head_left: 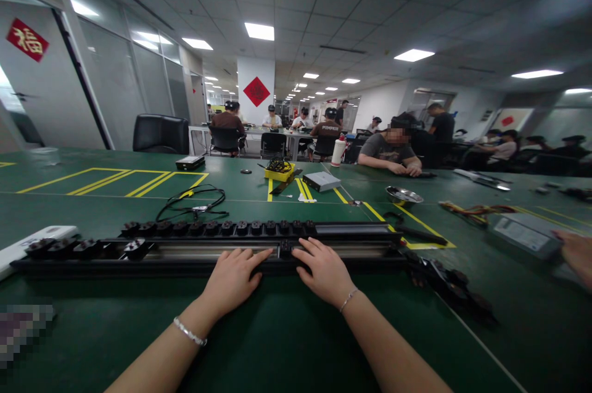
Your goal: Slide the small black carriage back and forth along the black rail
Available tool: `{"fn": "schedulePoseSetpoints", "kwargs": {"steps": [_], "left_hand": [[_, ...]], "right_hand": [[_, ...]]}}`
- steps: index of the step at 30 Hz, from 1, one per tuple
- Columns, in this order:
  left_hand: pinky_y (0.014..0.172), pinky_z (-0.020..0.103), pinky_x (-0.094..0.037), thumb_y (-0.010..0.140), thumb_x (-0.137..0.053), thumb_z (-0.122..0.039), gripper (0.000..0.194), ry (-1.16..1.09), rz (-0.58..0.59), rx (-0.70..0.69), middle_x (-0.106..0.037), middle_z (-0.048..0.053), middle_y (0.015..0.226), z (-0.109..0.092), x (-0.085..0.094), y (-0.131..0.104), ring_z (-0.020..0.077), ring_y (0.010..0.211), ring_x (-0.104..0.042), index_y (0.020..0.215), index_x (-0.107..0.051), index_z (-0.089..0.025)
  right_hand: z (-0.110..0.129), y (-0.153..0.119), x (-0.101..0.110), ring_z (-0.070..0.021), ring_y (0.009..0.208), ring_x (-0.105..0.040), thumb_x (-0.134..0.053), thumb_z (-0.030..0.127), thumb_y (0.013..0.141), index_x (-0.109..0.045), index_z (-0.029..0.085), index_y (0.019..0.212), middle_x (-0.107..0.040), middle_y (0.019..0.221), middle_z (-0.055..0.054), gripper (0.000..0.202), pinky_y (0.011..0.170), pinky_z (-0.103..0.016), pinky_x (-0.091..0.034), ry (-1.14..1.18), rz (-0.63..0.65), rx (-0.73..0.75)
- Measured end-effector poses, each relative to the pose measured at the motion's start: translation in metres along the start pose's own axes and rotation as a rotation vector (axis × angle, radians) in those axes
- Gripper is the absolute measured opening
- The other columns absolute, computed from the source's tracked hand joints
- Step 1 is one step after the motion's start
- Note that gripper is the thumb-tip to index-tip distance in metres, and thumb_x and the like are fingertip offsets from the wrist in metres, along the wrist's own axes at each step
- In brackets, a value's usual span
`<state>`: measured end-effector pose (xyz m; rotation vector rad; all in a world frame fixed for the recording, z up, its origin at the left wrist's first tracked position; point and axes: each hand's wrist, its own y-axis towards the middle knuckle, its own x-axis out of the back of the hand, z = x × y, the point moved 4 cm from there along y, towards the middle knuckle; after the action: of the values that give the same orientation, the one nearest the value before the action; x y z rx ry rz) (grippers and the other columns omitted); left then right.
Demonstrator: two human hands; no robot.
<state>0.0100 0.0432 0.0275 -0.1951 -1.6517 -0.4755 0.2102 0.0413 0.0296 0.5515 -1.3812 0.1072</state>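
A long black power strip housing (185, 268) with an open metallic channel lies across the table in front of me. My left hand (234, 276) rests on its near edge, fingers stretched out flat and the index fingertip over the channel. To the right, my right hand (321, 271) lies with its fingers spread, their tips beside a small black socket module (285, 249) in the channel. More black socket modules (87, 248) sit toward the housing's left end. Behind it runs a second black strip (351, 229) bearing a row of socket modules (226, 228).
Loose black modules (456, 288) lie off the right end. Beyond are a black cable (194, 205), a yellow box (280, 174), a grey box (321, 181) and a metal bowl (404, 195). Another person's hand (578, 254) reaches near a power supply (525, 235) at right.
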Motion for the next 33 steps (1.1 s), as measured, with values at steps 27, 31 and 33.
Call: {"fn": "schedulePoseSetpoints", "kwargs": {"steps": [27,31,33], "left_hand": [[0.082,0.035,-0.032,0.083,-0.045,-0.033,0.052,-0.011,-0.024,-0.019,-0.061,0.001,0.104,0.0015,-0.0016,0.0004,0.0210,0.098,-0.050,0.133,-0.036,-0.040],[0.082,0.035,-0.031,0.082,-0.045,-0.033,0.051,-0.015,-0.033,-0.022,-0.061,0.001,0.103,0.0025,-0.0026,0.0005,0.0212,0.098,-0.050,0.132,-0.038,-0.040],[0.082,0.035,-0.031,0.082,-0.045,-0.033,0.051,-0.017,-0.039,-0.026,-0.061,0.001,0.103,0.0027,-0.0027,0.0004,0.0212,0.098,-0.050,0.132,-0.037,-0.040]], "right_hand": [[-0.0055,-0.0004,-0.0005,-0.0200,0.128,-0.036,-0.046,0.034,0.086,-0.054,0.033,0.117,-0.045,0.137,0.000,0.033,0.106,-0.048,-0.021,0.048,0.000,0.025],[-0.0068,-0.0001,-0.0008,-0.0198,0.128,-0.036,-0.045,0.034,0.086,-0.054,0.033,0.117,-0.046,0.136,0.001,0.033,0.106,-0.048,-0.020,0.053,-0.006,0.032],[-0.0072,0.0002,-0.0008,-0.0196,0.128,-0.036,-0.046,0.034,0.086,-0.054,0.034,0.117,-0.046,0.136,0.001,0.033,0.106,-0.048,-0.020,0.053,-0.008,0.032]]}}
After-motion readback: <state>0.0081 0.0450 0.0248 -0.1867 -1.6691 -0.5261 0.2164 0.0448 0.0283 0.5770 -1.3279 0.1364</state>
